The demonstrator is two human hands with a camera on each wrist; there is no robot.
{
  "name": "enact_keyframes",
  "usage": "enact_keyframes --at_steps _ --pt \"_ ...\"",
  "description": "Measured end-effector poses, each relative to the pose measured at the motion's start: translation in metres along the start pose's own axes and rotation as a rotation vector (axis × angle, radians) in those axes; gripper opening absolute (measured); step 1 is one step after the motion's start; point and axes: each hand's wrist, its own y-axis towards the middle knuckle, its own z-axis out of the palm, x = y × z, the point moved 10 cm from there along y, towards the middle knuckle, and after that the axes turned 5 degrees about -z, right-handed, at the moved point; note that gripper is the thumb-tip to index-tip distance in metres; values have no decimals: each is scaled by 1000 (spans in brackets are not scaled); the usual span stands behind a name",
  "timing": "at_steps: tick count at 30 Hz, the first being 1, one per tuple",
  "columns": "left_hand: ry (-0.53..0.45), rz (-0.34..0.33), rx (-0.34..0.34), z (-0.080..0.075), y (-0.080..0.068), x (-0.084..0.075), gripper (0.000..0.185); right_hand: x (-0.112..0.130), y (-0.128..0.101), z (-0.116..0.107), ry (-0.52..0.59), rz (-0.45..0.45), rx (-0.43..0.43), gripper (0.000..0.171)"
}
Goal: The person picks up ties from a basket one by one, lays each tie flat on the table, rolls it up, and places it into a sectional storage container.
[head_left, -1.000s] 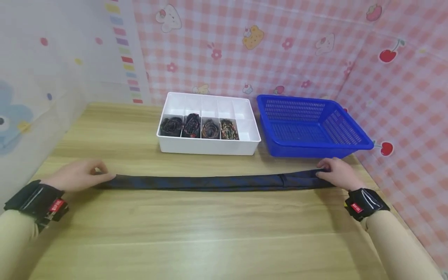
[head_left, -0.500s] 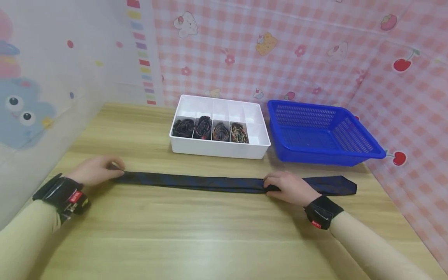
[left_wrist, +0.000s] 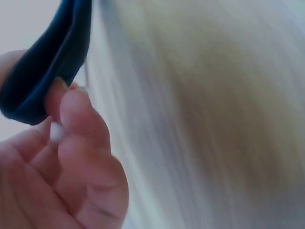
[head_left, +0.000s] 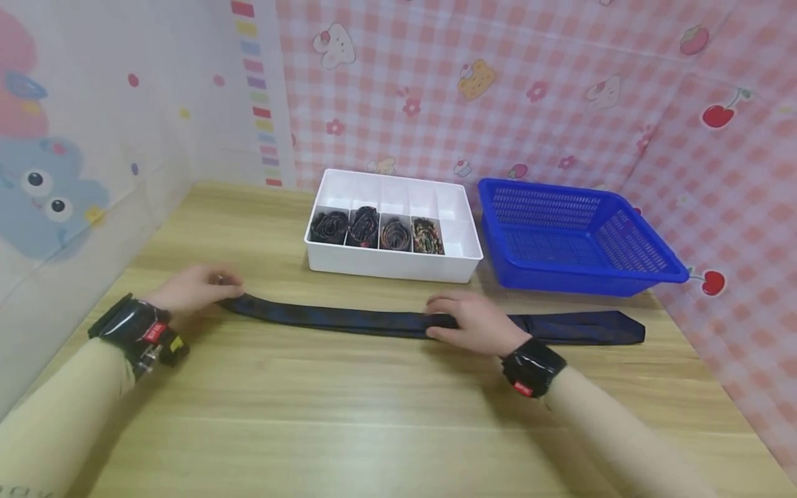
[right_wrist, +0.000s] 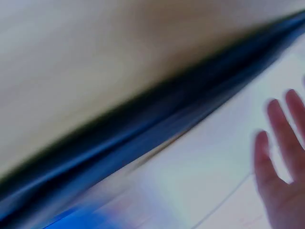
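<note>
My right hand [head_left: 474,322] has slid from the tie's [head_left: 349,317] right end to mid-frame, fingers flat on it, while my left hand [head_left: 194,287] pinches the left end, so flattening looks underway.

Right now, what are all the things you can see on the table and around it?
Tie: one, dark navy blue, stretched flat along the table in front of the box and basket.
Organiser box: one, white, with compartments, at the back middle of the table.
Rolled ties: four, dark and patterned, in the front row of the box; its other compartments look bare.
Basket: one, blue, right of the box, nothing seen inside.
Table: one, light wood.
Walls: pink checked with cartoon pictures at the back and right, pale with a blue cartoon on the left.
Wristbands: two, black.
Left hand: pinches the tie's left end.
Right hand: lies on the tie's middle, fingers straight.
</note>
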Motion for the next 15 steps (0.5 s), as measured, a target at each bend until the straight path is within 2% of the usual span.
enact_keyframes --at_steps 4,7,10,12,15 --pt "-112 -91 17 2 2 5 54 53 67 29 55 -88 128 47" --pt "-215 -126 29 7 5 3 64 84 101 50 48 -135 204 53" --pt "-326 -112 32 12 6 -5 65 105 124 64 19 -161 243 56" --pt "-386 -75 39 14 6 -13 61 113 133 71 11 -171 259 56" --pt "-414 -12 53 18 4 -27 51 118 141 75 59 -177 263 52"
